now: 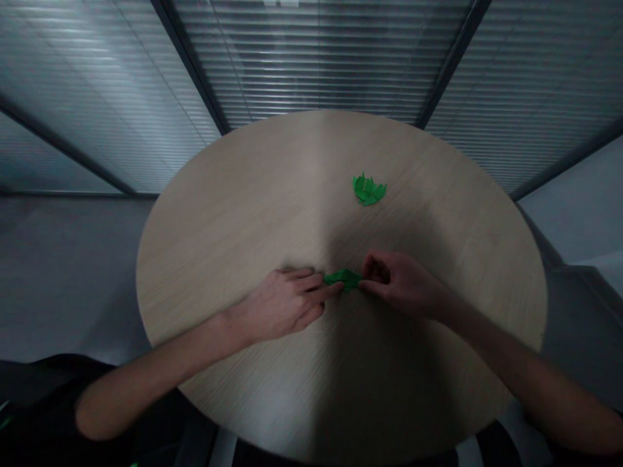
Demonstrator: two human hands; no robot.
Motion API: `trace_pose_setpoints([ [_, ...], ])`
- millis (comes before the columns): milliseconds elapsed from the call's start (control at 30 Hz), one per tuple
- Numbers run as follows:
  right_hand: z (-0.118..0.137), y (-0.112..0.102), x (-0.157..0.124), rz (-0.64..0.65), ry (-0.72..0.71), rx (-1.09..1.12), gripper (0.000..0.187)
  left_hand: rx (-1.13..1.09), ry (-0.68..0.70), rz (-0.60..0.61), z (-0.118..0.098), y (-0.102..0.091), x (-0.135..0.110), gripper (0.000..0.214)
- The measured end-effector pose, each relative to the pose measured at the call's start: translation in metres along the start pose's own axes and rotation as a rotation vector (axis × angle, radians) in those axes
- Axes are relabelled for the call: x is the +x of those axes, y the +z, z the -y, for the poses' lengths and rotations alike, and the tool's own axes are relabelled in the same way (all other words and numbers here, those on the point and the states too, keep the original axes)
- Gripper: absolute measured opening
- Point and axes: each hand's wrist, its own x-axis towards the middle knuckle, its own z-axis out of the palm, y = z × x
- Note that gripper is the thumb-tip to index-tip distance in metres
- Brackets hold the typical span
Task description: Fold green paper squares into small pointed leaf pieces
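I pinch one end of a small green folded paper (pixel 343 279) with my right hand (pixel 402 283), fingers closed on it, while my left hand (pixel 285 305) presses its other end flat onto the round counter (pixel 243 194). Farther off lies a green paper pile (pixel 368 189).

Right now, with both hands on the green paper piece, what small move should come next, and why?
Probably slide the pinch of the right hand along the green paper piece to set the crease: the left hand pins its other end to the wooden table, and the piece looks partly folded.
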Motion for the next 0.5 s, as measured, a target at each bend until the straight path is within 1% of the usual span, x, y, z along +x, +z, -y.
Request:
trace_pose_setpoints([
  [100, -0.005, -0.0002, 0.0006, 0.024, -0.004, 0.107, 0.011, -0.008, -0.007, 0.004, -0.0001, 0.0004, 0.0001, 0.037],
  [167, -0.0057, 0.0013, 0.0003, -0.002, -0.006, 0.143, 0.015, -0.013, -0.008, 0.004, -0.0003, 0.0002, 0.0008, 0.037],
  [233, -0.0036, 0.0034, -0.0007, -0.04, -0.011, 0.113, 0.016, -0.019, 0.0, -0.003, -0.0004, -0.0003, 0.0015, 0.037],
  [367, 0.0029, 0.0054, -0.0025, -0.07, -0.027, -0.061, 0.012, -0.019, 0.001, -0.004, 0.0001, -0.0015, 0.0018, 0.037],
  [500, 0.0039, 0.0045, -0.0025, -0.057, -0.051, -0.072, 0.011, -0.001, 0.0, 0.009, 0.0006, -0.0007, 0.0008, 0.038],
])
